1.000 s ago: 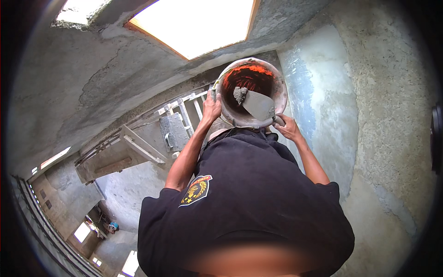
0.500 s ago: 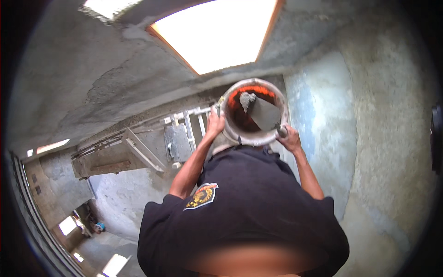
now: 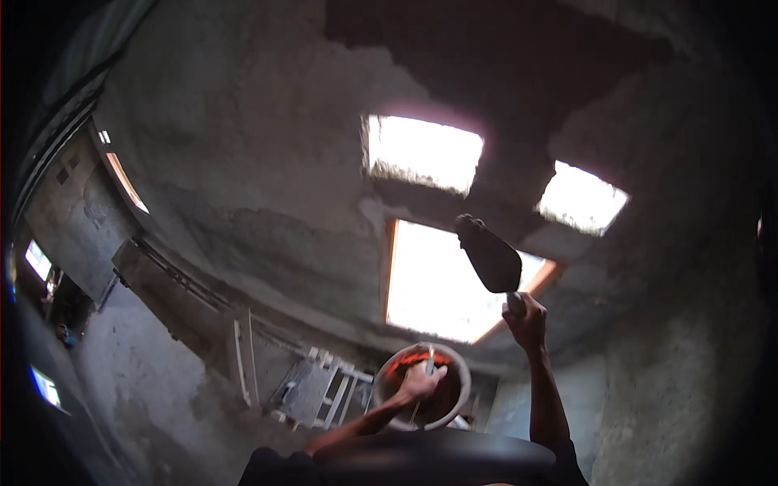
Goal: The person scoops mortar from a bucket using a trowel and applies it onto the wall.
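Note:
My right hand point(image 3: 527, 320) is raised in front of the bright window opening, closed round the handle of a pointed trowel point(image 3: 493, 257). The trowel's blade points up and to the left, dark against the light, with a lump of mortar point(image 3: 466, 224) at its far end. Lower down, my left hand point(image 3: 420, 382) reaches over a round bucket point(image 3: 463, 389) and grips what looks like its carrying handle point(image 3: 430, 358). Orange shows on the bucket's inner wall. My hand and forearm hide part of its inside.
Ahead stands a rough plastered wall point(image 3: 267, 154) with a darker patch high up. An orange-brown frame point(image 3: 541, 279) edges the large window, and two smaller openings sit above it. Wooden pieces resembling a ladder or rack point(image 3: 336, 397) lie left of the bucket, near long boards point(image 3: 170, 279).
My right hand has left the bucket's rim and lifted the trowel, with mortar, out of the bucket. My left hand has shifted from the rim to the handle. The view has tilted up.

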The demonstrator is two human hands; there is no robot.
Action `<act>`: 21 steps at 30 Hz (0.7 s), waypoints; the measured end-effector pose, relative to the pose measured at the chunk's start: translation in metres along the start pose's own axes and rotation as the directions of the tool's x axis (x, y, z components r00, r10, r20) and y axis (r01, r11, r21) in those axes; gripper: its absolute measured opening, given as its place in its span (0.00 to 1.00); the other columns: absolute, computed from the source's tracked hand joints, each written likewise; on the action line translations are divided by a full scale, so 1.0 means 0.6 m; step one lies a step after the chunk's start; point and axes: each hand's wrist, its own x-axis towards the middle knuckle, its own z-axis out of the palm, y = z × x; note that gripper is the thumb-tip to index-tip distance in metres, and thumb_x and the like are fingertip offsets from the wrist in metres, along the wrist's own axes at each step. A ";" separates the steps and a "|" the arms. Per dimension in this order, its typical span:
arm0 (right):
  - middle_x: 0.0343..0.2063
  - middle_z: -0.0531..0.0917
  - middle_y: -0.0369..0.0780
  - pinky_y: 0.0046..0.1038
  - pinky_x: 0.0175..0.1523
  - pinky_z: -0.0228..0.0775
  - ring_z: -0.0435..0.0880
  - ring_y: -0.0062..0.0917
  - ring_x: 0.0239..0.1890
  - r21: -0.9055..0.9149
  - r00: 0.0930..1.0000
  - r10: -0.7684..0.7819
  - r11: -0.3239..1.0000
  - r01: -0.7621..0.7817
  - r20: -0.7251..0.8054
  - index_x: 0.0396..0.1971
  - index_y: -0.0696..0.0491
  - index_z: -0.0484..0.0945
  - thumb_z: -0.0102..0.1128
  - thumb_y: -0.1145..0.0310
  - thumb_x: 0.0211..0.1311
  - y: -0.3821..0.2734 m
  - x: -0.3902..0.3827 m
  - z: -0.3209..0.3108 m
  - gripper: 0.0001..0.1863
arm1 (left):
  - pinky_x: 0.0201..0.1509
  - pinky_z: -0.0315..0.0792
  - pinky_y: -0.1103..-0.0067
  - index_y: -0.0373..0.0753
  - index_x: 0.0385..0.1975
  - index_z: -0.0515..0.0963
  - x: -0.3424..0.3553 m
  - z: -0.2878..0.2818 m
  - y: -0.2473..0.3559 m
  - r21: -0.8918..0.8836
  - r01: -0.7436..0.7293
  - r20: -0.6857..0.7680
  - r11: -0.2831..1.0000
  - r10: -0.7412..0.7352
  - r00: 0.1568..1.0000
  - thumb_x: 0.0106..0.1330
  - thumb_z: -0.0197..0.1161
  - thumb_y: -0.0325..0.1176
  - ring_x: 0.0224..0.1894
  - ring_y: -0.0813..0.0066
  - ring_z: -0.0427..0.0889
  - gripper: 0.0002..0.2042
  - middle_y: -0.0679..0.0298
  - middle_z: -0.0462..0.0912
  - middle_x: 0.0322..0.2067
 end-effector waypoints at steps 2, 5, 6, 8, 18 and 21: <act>0.22 0.79 0.46 0.35 0.33 0.71 0.81 0.37 0.27 -0.018 0.995 -0.100 0.995 0.100 0.013 0.28 0.57 0.75 0.64 0.63 0.47 -0.035 0.092 0.025 0.14 | 0.42 0.72 0.69 0.34 0.33 0.75 -0.026 -0.025 0.021 -0.077 -0.005 -0.088 0.997 -0.002 0.996 0.58 0.60 0.50 0.38 0.62 0.81 0.21 0.54 0.81 0.31; 0.15 0.76 0.39 0.27 0.28 0.70 0.76 0.21 0.17 0.170 0.984 -0.080 0.984 0.053 0.157 0.28 0.56 0.75 0.64 0.62 0.52 -0.113 0.238 0.051 0.13 | 0.43 0.72 0.73 0.35 0.34 0.76 -0.030 -0.057 0.037 -0.249 0.080 -0.025 0.965 -0.089 0.996 0.58 0.61 0.50 0.37 0.68 0.80 0.20 0.56 0.81 0.32; 0.13 0.74 0.36 0.25 0.25 0.69 0.73 0.17 0.14 0.163 0.950 0.067 0.979 -0.121 0.305 0.27 0.56 0.75 0.64 0.63 0.53 -0.126 0.291 0.057 0.12 | 0.43 0.72 0.73 0.35 0.34 0.76 -0.034 -0.064 0.053 -0.247 0.058 -0.024 0.967 -0.066 0.997 0.58 0.61 0.50 0.37 0.68 0.80 0.20 0.56 0.81 0.32; 0.10 0.70 0.31 0.22 0.19 0.63 0.68 0.13 0.11 0.598 0.933 -0.101 0.790 -0.137 0.347 0.28 0.54 0.76 0.61 0.65 0.57 -0.209 0.368 0.095 0.09 | 0.30 0.67 0.79 0.36 0.29 0.75 -0.051 -0.083 0.074 -0.289 -0.143 -0.166 0.947 0.098 0.981 0.61 0.60 0.47 0.26 0.80 0.74 0.17 0.69 0.75 0.23; 0.20 0.76 0.33 0.20 0.20 0.65 0.73 0.16 0.17 0.677 0.802 -0.554 0.680 0.281 0.224 0.37 0.53 0.76 0.59 0.57 0.57 -0.526 0.701 0.138 0.15 | 0.31 0.69 0.74 0.35 0.20 0.71 -0.072 -0.206 0.036 -0.204 -0.248 -0.560 0.947 0.095 0.823 0.58 0.62 0.49 0.22 0.77 0.73 0.20 0.63 0.74 0.17; 0.24 0.78 0.35 0.20 0.22 0.68 0.76 0.18 0.20 0.825 0.739 -0.638 0.524 0.212 0.215 0.37 0.53 0.75 0.59 0.56 0.57 -0.563 0.758 0.150 0.16 | 0.31 0.69 0.75 0.37 0.20 0.71 -0.078 -0.203 0.015 -0.212 -0.245 -0.643 0.946 0.054 0.764 0.57 0.64 0.48 0.22 0.75 0.74 0.20 0.62 0.74 0.17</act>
